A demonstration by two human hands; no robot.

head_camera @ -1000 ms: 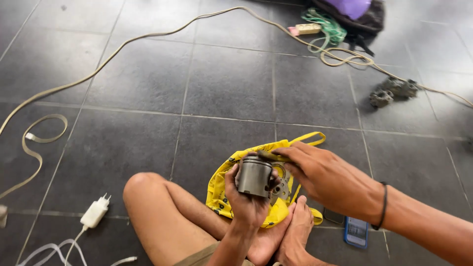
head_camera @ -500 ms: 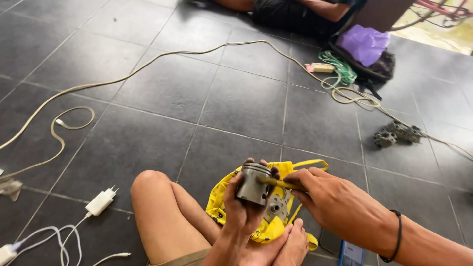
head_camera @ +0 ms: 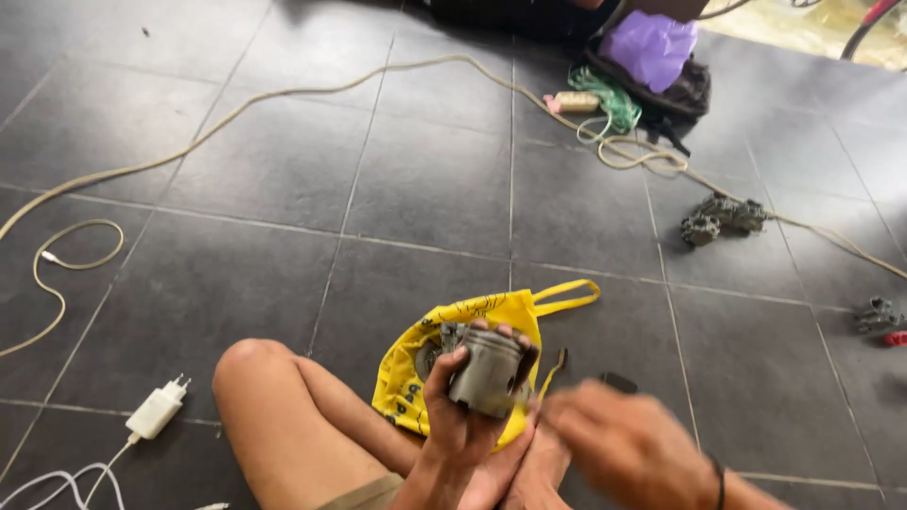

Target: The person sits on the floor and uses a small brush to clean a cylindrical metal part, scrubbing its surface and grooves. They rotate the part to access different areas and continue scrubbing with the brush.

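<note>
Dark floor tiles (head_camera: 425, 179): left hand (head_camera: 463, 425) grips a grey metal cylinder (head_camera: 487, 373) above a yellow bag (head_camera: 491, 312); right hand (head_camera: 628, 444), blurred, grip indeterminable, beside it.

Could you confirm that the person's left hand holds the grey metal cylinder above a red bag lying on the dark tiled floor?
Not quite: the bag is yellow, not red. The head view shows the left hand gripping the grey metal cylinder above that yellow bag, which lies on the dark tiled floor. The rest stands as you said.
</note>
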